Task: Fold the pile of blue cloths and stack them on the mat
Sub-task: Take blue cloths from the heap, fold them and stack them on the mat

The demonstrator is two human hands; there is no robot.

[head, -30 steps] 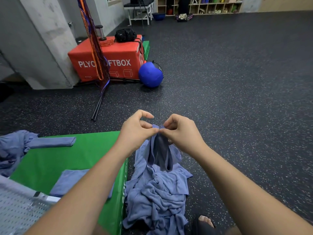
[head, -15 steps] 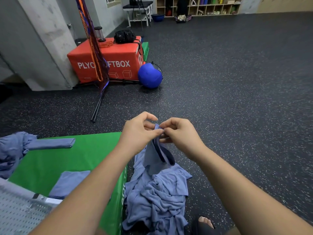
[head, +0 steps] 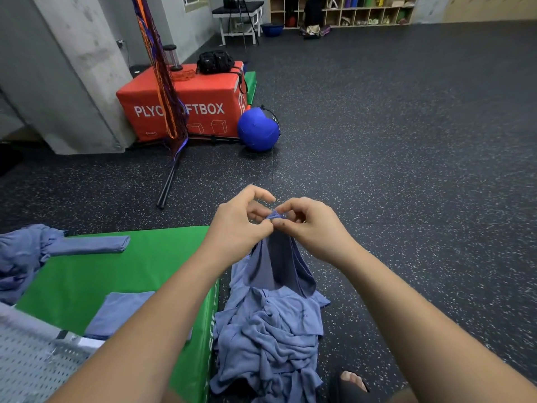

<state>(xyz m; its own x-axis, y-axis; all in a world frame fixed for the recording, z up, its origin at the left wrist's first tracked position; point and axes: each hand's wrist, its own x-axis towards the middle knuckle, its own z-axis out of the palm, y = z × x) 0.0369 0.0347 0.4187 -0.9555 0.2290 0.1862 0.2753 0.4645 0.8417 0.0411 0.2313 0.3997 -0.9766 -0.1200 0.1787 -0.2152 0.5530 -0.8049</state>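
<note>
A blue cloth (head: pixel 279 263) hangs from both my hands above the crumpled pile of blue cloths (head: pixel 270 338) on the dark floor. My left hand (head: pixel 238 225) and my right hand (head: pixel 313 225) pinch its top edge together, fingertips almost touching. The green mat (head: pixel 116 274) lies to the left of the pile. On it rest a folded blue cloth (head: pixel 116 312) near me and a long folded cloth (head: pixel 90 245) at its far edge. My left forearm hides part of the near folded cloth.
More bunched blue cloth (head: pixel 20 257) lies at the mat's left end. A perforated metal panel (head: pixel 32 365) fills the bottom left corner. Farther off stand a red plyo box (head: pixel 203 109), a blue ball (head: pixel 258 130) and a stand's black legs (head: pixel 170 178). My foot (head: pixel 351 382) is beside the pile.
My hands have lifted the cloth a little higher above the pile and shifted their pinch along its top edge. The hanging part has spread wider.
</note>
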